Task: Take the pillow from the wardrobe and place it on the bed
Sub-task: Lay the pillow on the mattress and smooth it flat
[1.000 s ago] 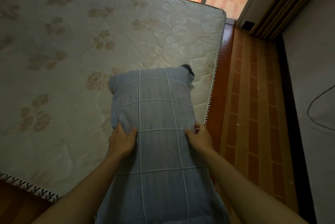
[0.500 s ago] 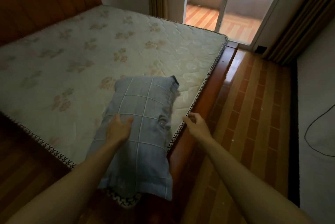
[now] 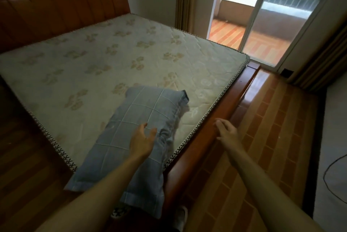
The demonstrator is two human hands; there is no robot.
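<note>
The left hand (image 3: 142,142) is over the blue checked pillow (image 3: 148,104), fingers loosely spread and gripping nothing; whether they touch the cloth I cannot tell. The right hand (image 3: 226,134), fingers relaxed and slightly parted, hovers empty above the wooden side rail (image 3: 231,104). The pillow lies on the near corner of the bed (image 3: 112,58), its near end overhanging the edge.

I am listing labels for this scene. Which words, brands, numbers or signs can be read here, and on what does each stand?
None: no text is visible.
The pillow shows only a grid of pale lines; the mattress shows only a faint flower pattern and a patterned edge trim.
</note>
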